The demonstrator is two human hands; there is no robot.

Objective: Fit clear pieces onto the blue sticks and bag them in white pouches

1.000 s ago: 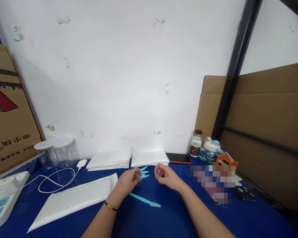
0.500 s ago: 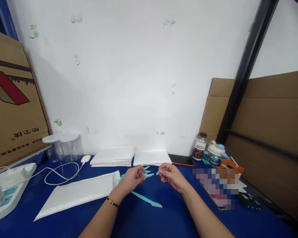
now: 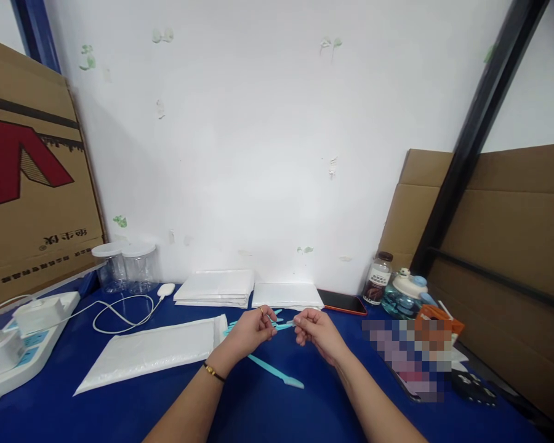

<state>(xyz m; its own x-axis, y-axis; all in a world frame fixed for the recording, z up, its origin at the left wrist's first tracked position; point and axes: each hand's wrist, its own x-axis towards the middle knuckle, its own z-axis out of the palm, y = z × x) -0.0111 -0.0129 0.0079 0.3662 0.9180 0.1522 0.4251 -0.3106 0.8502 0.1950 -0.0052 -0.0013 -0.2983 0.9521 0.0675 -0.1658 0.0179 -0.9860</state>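
My left hand (image 3: 249, 330) is closed around a teal eyebrow razor (image 3: 283, 327), whose head points right. In a pinch, my right hand (image 3: 317, 332) holds a small clear cap (image 3: 292, 323) at that razor's tip. Whether the cap is seated on the blade is too small to tell. Several more teal razors (image 3: 229, 328) lie behind and beside my left hand, partly hidden by it. A single loose razor (image 3: 277, 371) rests on the blue table (image 3: 286, 412), just in front of my hands. Left of my left hand lies a white padded envelope (image 3: 152, 352).
Stacked white envelopes (image 3: 215, 287) and a phone (image 3: 344, 302) lie along the wall. A power strip (image 3: 41, 344), a white cable (image 3: 115, 307) and clear jars (image 3: 141, 271) occupy the left. At right stand a brown-capped bottle (image 3: 377, 280) and a teal water bottle (image 3: 402, 296).
My right hand has brought the clear cap left against the tip of the razor in my left hand. The whole view has shifted slightly.
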